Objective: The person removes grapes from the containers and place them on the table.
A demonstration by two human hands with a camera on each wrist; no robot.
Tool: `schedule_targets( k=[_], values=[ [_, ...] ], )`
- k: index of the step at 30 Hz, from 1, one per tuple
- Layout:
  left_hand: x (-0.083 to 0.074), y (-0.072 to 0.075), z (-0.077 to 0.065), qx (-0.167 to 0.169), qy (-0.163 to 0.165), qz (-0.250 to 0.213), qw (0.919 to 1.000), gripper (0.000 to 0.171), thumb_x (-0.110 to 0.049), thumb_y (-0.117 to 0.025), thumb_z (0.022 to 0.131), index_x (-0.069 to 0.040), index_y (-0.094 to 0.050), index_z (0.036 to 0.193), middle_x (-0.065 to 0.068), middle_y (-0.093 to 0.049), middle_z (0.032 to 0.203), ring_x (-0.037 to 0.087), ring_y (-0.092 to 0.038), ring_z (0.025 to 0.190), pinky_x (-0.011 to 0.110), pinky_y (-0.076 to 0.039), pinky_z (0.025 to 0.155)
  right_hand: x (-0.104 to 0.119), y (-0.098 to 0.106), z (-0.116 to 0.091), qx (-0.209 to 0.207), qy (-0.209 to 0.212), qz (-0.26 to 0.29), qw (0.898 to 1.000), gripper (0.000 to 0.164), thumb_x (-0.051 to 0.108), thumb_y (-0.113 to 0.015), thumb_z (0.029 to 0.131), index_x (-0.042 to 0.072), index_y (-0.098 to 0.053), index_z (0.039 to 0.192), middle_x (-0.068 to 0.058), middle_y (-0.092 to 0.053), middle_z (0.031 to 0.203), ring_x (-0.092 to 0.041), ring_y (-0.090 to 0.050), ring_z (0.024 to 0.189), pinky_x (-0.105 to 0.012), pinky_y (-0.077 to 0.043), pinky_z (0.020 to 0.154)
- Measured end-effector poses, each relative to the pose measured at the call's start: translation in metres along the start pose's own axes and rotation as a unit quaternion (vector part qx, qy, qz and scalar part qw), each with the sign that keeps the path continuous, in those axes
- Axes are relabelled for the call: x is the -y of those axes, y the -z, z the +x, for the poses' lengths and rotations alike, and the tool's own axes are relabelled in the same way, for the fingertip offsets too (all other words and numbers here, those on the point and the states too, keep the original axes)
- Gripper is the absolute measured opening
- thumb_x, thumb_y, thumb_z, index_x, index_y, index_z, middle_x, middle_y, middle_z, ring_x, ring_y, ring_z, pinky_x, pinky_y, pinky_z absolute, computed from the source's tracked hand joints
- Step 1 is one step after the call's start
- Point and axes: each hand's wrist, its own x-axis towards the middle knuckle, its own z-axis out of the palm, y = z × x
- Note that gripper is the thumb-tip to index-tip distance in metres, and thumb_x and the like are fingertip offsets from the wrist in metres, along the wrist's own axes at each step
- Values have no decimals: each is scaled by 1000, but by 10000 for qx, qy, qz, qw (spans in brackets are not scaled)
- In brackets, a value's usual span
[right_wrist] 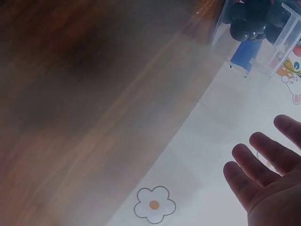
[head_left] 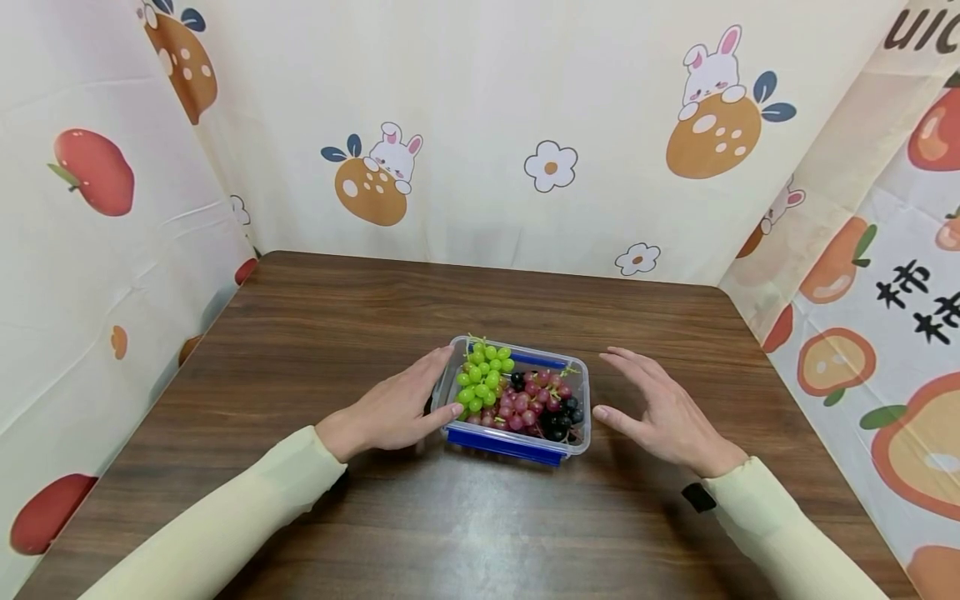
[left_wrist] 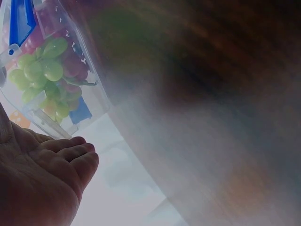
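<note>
A clear plastic food container point(head_left: 587, 408) with blue clips stands on the table, without a lid over its top. Inside lie green grapes point(head_left: 480, 379) on the left, red grapes point(head_left: 525, 404) in the middle and black grapes point(head_left: 562, 421) on the right. My left hand point(head_left: 401, 404) is at the container's left side, its thumb reaching over the near left rim; the fingers look straight, and touching or not is hard to tell. Right of the container, my right hand point(head_left: 663, 408) hovers apart from it with fingers spread, also seen as a right hand point(right_wrist: 268, 174) in the right wrist view.
The dark brown wooden table point(head_left: 300, 333) runs back to a cream curtain point(head_left: 480, 200) printed with rabbits, fruit and flowers. Printed cloth point(head_left: 862, 417) also hangs on the right side, and more cloth point(head_left: 97, 292) on the left. A black band point(head_left: 698, 497) is on the right wrist.
</note>
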Motion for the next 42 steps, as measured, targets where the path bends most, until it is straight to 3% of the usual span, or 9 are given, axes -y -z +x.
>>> schedule_targets(
  k=[27, 35, 42],
  values=[
    [-1, -1, 1, -18, 4, 21, 10000, 91, -64, -44, 103, -8, -9, 166, 11, -18, 170, 26, -26, 153, 48, -34, 118, 19, 1, 14, -285, 823, 37, 9962, 78, 42, -87, 82, 19, -54, 149, -2, -52, 151, -21, -49, 137, -49, -44, 107],
    [-1, 0, 0, -34, -2, 2, 10000, 91, -63, -44, 103, -8, -10, 166, 12, -18, 170, 26, -28, 152, 48, -34, 118, 25, 0, 18, -182, 995, 70, 9948, 75, 43, -86, 83, 16, -57, 146, -1, -55, 148, -20, -50, 135, -47, -44, 106],
    [-1, -1, 0, -37, -9, -11, 10000, 91, -63, -44, 103, -7, -10, 165, 12, -18, 170, 26, -27, 153, 47, -34, 118, 30, 1, 22, -17, 1116, 128, 9937, 77, 46, -86, 82, 20, -56, 148, -1, -54, 148, -20, -50, 136, -49, -44, 107]
  ],
)
